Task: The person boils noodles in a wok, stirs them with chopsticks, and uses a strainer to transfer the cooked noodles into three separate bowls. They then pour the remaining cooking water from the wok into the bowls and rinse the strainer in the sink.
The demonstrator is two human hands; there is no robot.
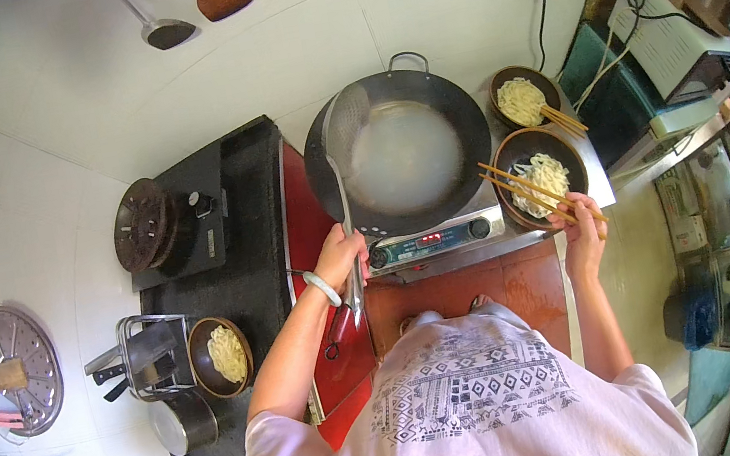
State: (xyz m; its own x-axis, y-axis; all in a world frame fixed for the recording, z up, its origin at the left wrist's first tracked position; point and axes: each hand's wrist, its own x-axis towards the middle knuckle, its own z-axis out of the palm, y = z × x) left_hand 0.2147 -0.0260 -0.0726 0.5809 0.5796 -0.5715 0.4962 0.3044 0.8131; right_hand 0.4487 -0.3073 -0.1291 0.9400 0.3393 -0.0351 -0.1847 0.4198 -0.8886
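My left hand (339, 259) grips the handle of a metal skimmer (347, 125), whose perforated bowl rests tilted against the left inner wall of a black wok (471, 165). Cloudy liquid (405, 155) fills the bottom of the wok. In my right hand (578, 225) is a pair of wooden chopsticks (525, 186). Their tips extend past the left rim of a brown bowl (570, 155), above a heap of white noodles (544, 176). Behind it stands a smaller brown bowl (499, 81) of noodles (518, 101), with chopsticks (563, 120) lying over its rim.
The wok sits on an electric cooker (437, 241) with a lit display. To the left, a black counter (249, 234) bears a burner (148, 222), a knife rack (156, 353), another noodle bowl (241, 337) and a metal pot (183, 422). A plugged cord (542, 21) hangs behind the right bowls.
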